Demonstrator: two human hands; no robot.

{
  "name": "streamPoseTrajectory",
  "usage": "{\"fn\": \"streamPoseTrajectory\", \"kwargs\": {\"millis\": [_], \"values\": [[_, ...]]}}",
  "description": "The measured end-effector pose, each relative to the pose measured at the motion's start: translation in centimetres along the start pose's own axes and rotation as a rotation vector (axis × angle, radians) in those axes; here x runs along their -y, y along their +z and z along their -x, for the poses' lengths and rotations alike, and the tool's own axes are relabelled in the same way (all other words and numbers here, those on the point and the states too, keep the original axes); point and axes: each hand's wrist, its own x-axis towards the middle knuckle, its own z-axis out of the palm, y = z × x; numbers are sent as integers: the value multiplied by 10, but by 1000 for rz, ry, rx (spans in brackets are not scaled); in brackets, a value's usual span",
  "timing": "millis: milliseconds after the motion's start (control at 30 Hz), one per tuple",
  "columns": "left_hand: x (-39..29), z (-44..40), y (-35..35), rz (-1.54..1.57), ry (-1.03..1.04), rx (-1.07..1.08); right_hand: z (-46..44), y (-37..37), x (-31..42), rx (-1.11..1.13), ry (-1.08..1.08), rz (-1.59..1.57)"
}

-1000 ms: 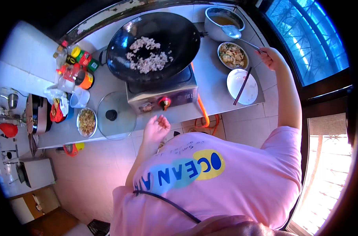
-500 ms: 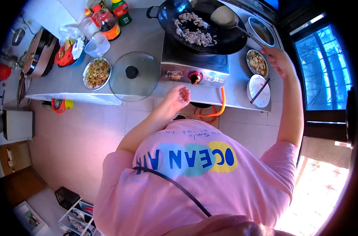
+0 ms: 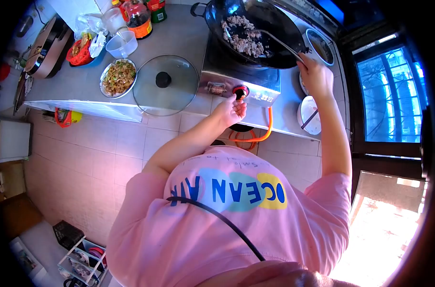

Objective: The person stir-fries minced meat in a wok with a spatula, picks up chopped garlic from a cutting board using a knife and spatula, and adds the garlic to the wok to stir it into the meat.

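My right hand [image 3: 317,79] is closed around the handle of a metal wok spatula [image 3: 280,42], which reaches down into a black wok [image 3: 287,28]. The spatula's head is among crumbled, browned minced meat [image 3: 244,40] and partly hidden by it. Under the wok stands a silver gas stove [image 3: 265,86]. At its front, my left hand [image 3: 233,111] has its fingers curled at the red-rimmed stove knob [image 3: 240,92], with the fingertips against its lower part. A glass lid [image 3: 179,88] with a black handle lies on the counter left of the stove.
A plate of chopped food [image 3: 118,79], a clear plastic tub [image 3: 122,45] and a sauce bottle [image 3: 138,21] stand on the left. On the right are a white bowl [image 3: 304,112] with chopsticks and a basin [image 3: 320,45]. An orange gas hose [image 3: 270,122] hangs below the counter.
My right hand has moved left, bringing the spatula's head from the wok's right side down into the meat. My left hand has risen to the right, up to the stove knob.
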Motion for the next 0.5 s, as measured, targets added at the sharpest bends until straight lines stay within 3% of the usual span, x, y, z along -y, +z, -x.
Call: {"fn": "streamPoseTrajectory", "kwargs": {"millis": [167,267,367,500], "values": [[5,-4,5,30,8,19,37,-74,-1,1,-66,-38],[8,-9,10,78,14,-8,31,-61,7,-19,-145,4],[8,-13,14,112,33,-38,-4,-21,28,18,49,7],[10,-11,17,24,130,-102,-40,11,28,-125,93,-56]]}}
